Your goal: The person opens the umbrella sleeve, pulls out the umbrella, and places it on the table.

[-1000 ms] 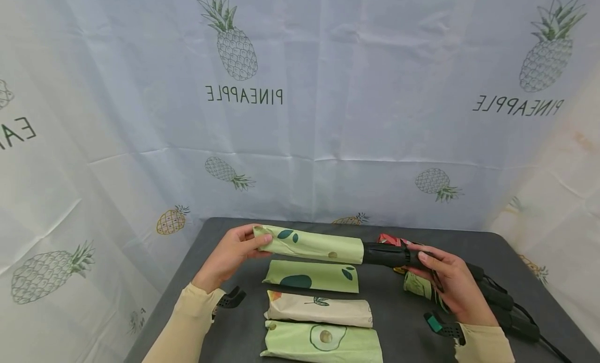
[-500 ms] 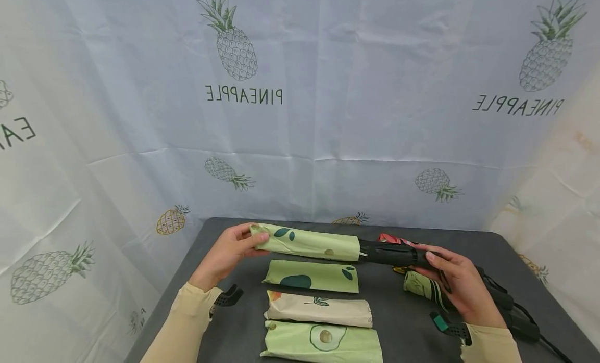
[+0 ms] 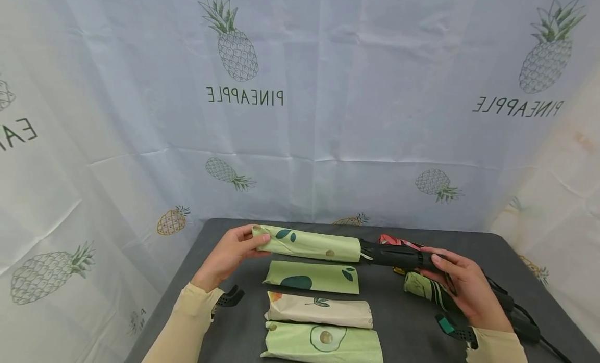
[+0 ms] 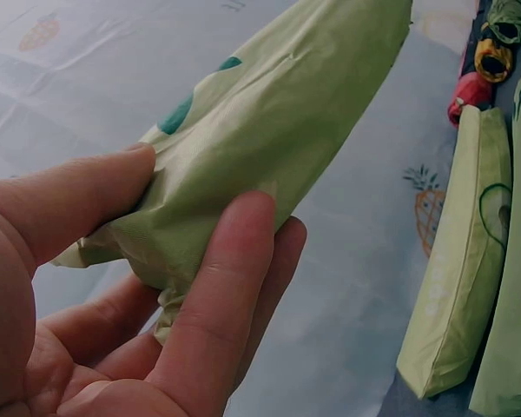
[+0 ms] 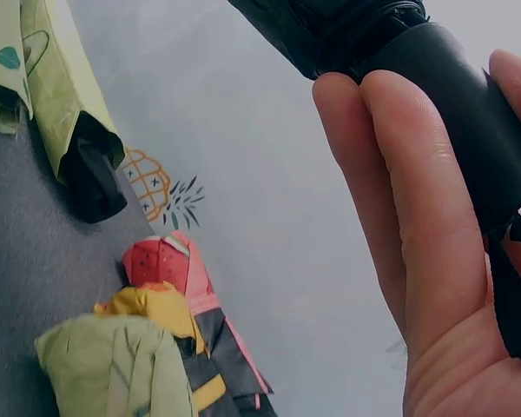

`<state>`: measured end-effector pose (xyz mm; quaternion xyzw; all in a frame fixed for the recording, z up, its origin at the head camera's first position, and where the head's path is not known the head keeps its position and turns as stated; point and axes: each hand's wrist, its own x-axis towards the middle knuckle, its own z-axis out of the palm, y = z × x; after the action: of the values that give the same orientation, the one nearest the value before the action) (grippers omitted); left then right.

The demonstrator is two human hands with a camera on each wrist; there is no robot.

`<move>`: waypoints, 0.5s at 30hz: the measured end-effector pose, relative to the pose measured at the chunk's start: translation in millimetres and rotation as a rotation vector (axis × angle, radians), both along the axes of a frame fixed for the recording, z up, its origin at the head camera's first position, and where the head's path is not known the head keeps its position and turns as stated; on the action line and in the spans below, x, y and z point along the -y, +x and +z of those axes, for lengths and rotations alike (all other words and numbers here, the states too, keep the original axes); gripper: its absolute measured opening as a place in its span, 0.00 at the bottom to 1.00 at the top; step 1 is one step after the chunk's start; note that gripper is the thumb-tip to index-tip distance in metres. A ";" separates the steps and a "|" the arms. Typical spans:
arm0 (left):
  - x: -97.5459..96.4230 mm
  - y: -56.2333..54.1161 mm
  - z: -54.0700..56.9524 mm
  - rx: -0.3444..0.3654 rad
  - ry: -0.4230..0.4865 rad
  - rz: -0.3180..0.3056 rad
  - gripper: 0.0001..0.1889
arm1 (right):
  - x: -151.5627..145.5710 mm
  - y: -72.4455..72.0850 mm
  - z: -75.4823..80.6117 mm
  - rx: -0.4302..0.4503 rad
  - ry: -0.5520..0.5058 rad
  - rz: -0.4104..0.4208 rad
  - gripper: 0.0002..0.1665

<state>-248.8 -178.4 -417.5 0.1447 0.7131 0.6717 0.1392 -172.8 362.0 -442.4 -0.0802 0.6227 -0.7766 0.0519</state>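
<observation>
A folded black umbrella (image 3: 394, 255) lies lengthwise between my hands, its left part inside a light green cloth sleeve (image 3: 307, 244) with dark leaf prints. My left hand (image 3: 228, 254) pinches the sleeve's far end; thumb and fingers on the crumpled cloth (image 4: 243, 148) show in the left wrist view. With my right hand (image 3: 466, 290) I grip the black handle (image 5: 469, 122), from which a wrist strap (image 5: 512, 295) hangs. Pale rib tips show at the sleeve's mouth. The part of the umbrella inside is hidden.
Below the held sleeve lie a green sleeve (image 3: 311, 277), a cream sleeve (image 3: 321, 310) and an avocado-print sleeve (image 3: 323, 343). Red (image 5: 156, 259), yellow (image 5: 161, 304) and green (image 5: 113, 356) folded umbrellas lie at the right. Another sleeve (image 5: 65, 78) has a black end (image 5: 95, 187) protruding.
My right hand has moved right and slightly down with the handle, and more of the black umbrella shows outside the sleeve. Rib tips have come into view; my left hand has hardly moved.
</observation>
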 end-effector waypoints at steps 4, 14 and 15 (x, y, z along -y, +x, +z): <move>-2.0 0.8 -0.7 0.001 -0.005 -0.007 0.25 | -9.3 6.2 -2.8 0.014 -0.013 0.026 0.24; -5.5 -1.4 -5.0 -0.007 -0.019 -0.018 0.26 | -49.3 26.2 -6.1 0.045 -0.008 0.002 0.25; -5.9 -1.6 -5.7 -0.008 -0.020 -0.021 0.26 | -54.3 29.2 -6.7 0.047 -0.009 0.000 0.26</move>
<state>-250.4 -172.6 -423.1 0.1536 0.7189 0.6623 0.1449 -143.6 416.3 -449.0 -0.0620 0.6179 -0.7810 0.0662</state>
